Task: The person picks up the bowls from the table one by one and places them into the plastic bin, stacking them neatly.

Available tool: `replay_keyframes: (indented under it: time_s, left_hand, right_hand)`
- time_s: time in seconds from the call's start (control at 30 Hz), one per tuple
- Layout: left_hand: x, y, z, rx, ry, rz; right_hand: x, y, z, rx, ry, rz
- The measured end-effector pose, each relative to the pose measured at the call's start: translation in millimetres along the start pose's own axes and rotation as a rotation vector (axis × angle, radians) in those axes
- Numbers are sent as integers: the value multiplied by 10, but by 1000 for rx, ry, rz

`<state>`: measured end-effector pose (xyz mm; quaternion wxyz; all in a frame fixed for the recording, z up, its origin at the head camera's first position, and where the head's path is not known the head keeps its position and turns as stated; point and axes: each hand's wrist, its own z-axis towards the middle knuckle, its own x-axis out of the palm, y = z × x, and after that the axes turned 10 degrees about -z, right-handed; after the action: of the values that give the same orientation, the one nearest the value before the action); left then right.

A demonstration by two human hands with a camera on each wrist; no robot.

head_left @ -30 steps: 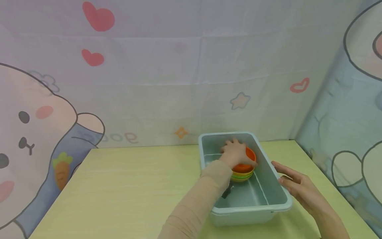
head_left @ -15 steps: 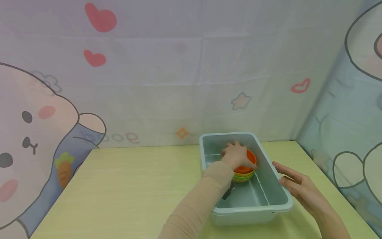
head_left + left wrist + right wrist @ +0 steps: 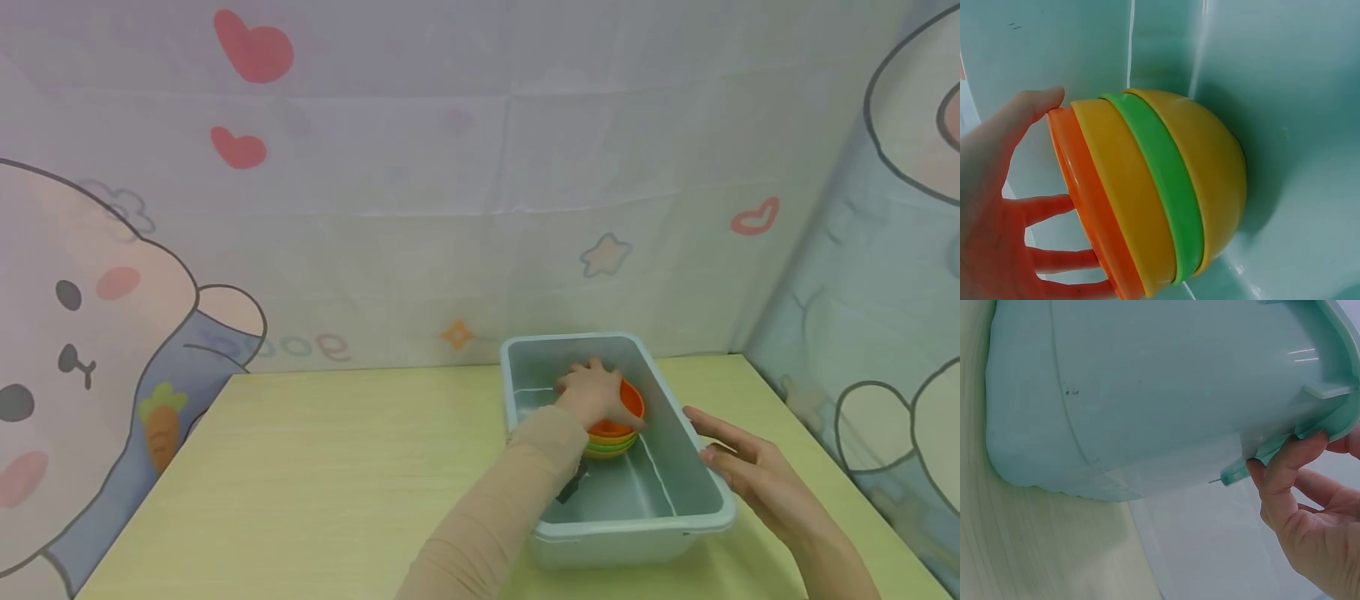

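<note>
A stack of nested bowls [image 3: 1129, 194] stands tilted inside a pale green plastic bin [image 3: 630, 529]. An orange bowl [image 3: 632, 398] is at its open end, with yellow and green ones beneath. My left hand [image 3: 592, 396] reaches into the bin and grips the orange bowl across its rim. The left wrist view shows the thumb at one side of the rim and several fingers at the other, some tips hidden. My right hand [image 3: 765, 475] is at the bin's right side. In the right wrist view its bent fingers [image 3: 1282, 472] hold the rim from outside.
A small dark object [image 3: 572, 483] lies in the bin, partly hidden by my left sleeve. The bin stands on a light wood table [image 3: 315, 483], toward its right side. Behind and at the sides hangs a printed cloth [image 3: 390, 167].
Both hands, the bowls and the bin stay nearly where they were. The head view has shifted very slightly.
</note>
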<state>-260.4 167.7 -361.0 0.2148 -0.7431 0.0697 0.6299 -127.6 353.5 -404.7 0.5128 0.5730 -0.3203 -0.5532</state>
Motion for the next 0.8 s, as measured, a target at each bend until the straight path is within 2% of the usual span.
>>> replay_keyframes:
  time_s: [0.8]
  left_hand:
    - [-46,9,-49,29,21,-12]
  right_hand:
    - [3,17,-3,15,-2,-38]
